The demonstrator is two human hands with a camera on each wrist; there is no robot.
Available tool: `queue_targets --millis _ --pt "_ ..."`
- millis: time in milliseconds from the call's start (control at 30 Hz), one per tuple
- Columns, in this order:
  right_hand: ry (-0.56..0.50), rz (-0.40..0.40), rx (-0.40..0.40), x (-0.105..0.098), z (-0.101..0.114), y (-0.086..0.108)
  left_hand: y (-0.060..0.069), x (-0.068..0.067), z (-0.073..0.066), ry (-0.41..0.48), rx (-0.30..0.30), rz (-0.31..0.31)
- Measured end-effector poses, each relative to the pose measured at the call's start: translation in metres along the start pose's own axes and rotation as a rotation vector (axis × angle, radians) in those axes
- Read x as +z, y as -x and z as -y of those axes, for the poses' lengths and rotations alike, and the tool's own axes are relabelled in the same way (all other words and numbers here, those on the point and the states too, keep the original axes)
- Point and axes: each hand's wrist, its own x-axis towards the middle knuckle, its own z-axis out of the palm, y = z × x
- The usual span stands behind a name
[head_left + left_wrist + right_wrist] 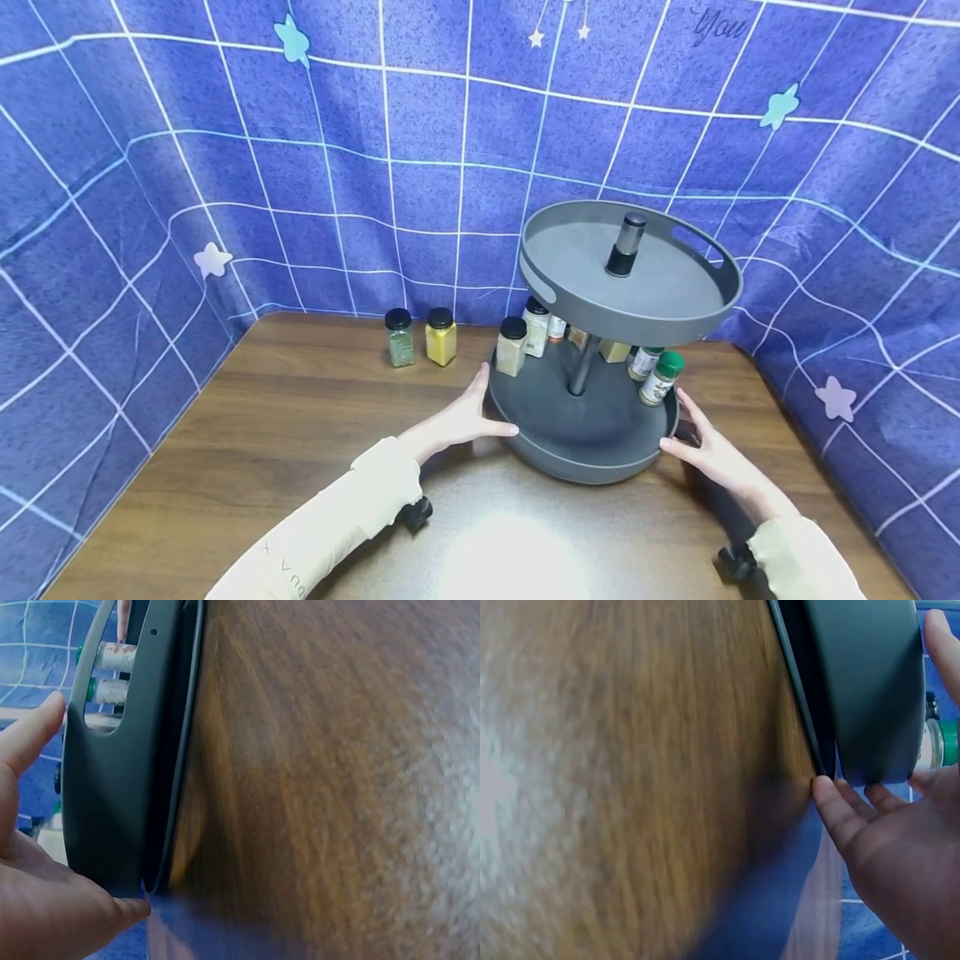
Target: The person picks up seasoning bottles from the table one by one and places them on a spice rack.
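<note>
A grey two-tier tray (577, 454) stands on the table, with a central post between its round levels. My left hand (468, 415) grips the left side of the lower level, thumb near its rim and fingers low by the base. At the opposite side my right hand (708, 450) holds the same level; the right wrist view shows its fingertips (823, 787) at the base edge. On the lower level sit a beige spice jar (512, 350), a white jar (536, 332) and, at right, a green-capped jar (660, 382) beside another. The upper level partly hides several jars behind the post.
Left of the tray, a jar of green herbs (401, 340) and a jar of yellow spice (441, 340) stand on the wooden table (300, 392). A blue gridded cloth (420, 192) hangs behind and along both sides. The upper level (562, 250) overhangs the lower one.
</note>
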Motion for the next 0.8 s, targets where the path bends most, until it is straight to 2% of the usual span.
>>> queue_targets --millis 267,367,533,700,800 --pt "-0.005 -0.016 0.020 0.003 0.004 0.000 0.004 -0.005 -0.003 0.012 -0.017 -0.015" --pt "-0.016 -0.016 0.021 0.003 0.003 0.001 0.006 -0.009 -0.005 0.029 -0.006 -0.026" --pt "-0.022 -0.013 0.026 0.003 0.001 0.001 0.011 -0.021 -0.010 0.026 0.000 -0.052" --pt "-0.010 -0.018 0.029 0.004 0.002 0.001 0.018 -0.036 -0.015 0.009 0.020 -0.103" --pt "-0.021 -0.021 0.020 0.005 0.001 0.001 0.024 -0.046 -0.018 -0.010 0.056 -0.134"
